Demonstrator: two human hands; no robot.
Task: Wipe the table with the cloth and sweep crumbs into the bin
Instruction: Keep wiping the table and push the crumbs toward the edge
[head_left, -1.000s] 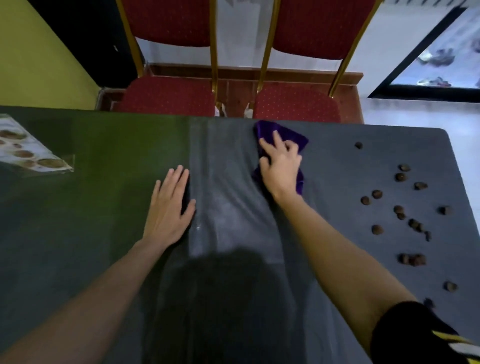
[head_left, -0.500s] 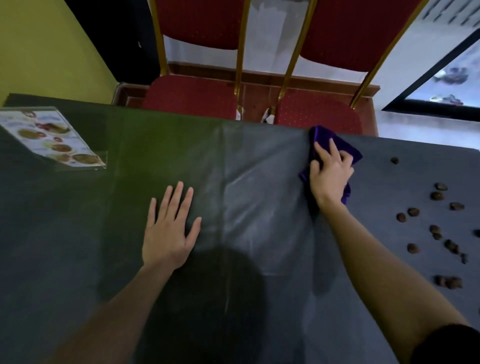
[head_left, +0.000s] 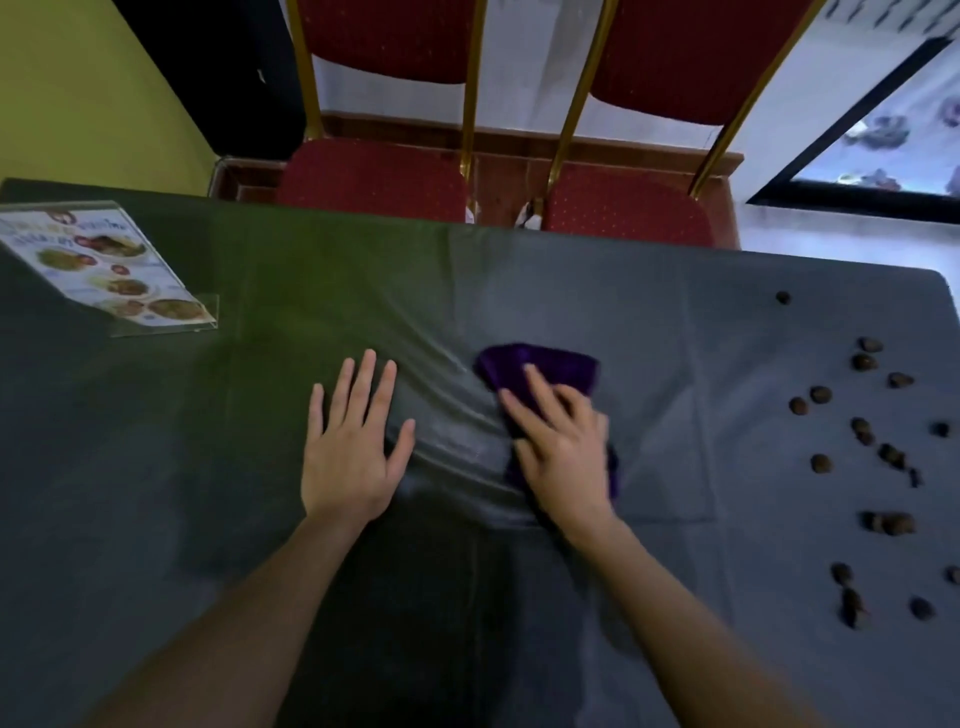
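Observation:
A purple cloth lies on the dark covered table, near its middle. My right hand presses flat on the cloth, fingers spread, covering its near half. The table cover is rucked into folds to the left of the cloth. My left hand rests flat on the cover beside those folds, fingers apart, holding nothing. Several brown crumbs are scattered over the right side of the table. No bin is in view.
A menu in a clear acrylic stand sits at the far left of the table. Two red chairs with gold frames stand against the far edge. The table's right edge is beyond the crumbs.
My right hand has dragged the cloth from the far edge back toward me and to the left, bunching the cover. My left hand has stayed flat on the table.

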